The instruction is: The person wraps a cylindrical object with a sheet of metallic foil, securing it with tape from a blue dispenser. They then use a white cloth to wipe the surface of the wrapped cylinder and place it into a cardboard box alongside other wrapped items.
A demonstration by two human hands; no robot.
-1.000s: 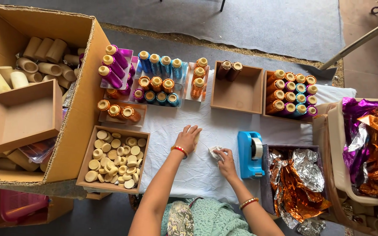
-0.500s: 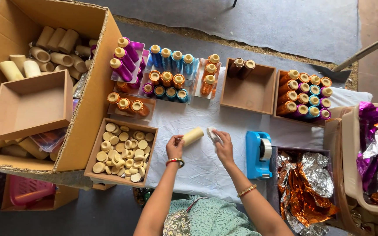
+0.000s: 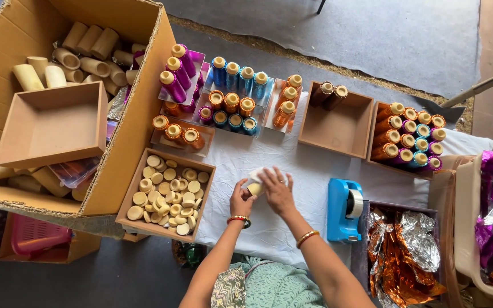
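Holding a pale cardboard tube (image 3: pixel 254 188) together over the white cloth (image 3: pixel 292 171).
Left hand (image 3: pixel 239 201) grips its near end; right hand (image 3: pixel 277 191) curls over it, pressing a white scrap (image 3: pixel 257 174). Tray of pale discs (image 3: pixel 166 191) lies left, blue tape dispenser (image 3: pixel 342 209) right.

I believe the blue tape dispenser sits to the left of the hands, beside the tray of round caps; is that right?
Not quite. The head view shows the blue tape dispenser to the right of the hands, beside the crumpled foil. The tray of round caps is what sits to their left.
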